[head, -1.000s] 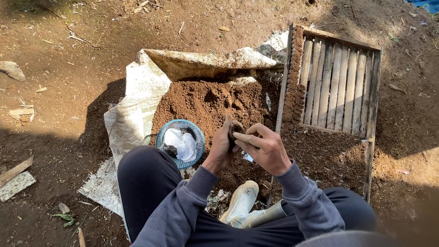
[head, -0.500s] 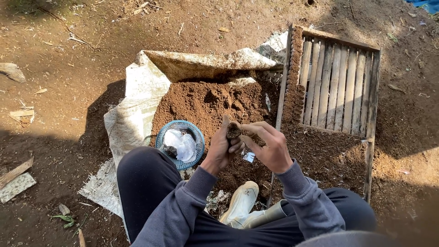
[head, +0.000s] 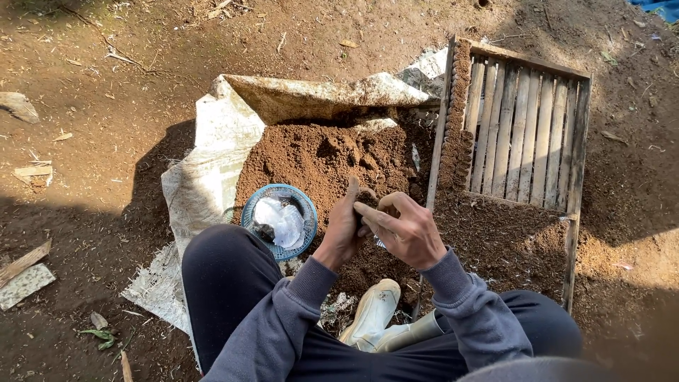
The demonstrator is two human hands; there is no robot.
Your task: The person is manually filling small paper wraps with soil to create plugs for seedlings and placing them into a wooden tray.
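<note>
Bare brown earth [head: 106,106] lay all around, with a white woven sack [head: 205,170] spread under a heap of loose brown soil [head: 318,159] and a slatted bamboo tray [head: 523,134] beside it. A small dark soil-filled pot [head: 366,196] was gripped in the curled left hand [head: 343,226], above the heap. The right hand [head: 410,230], half closed, held nothing, and its fingers [head: 371,214] were pressed on the pot's fill. Packing was judged under way; firm, even tamping seemed needed next. A blue plastic basket [head: 279,221] stood near the left knee.
</note>
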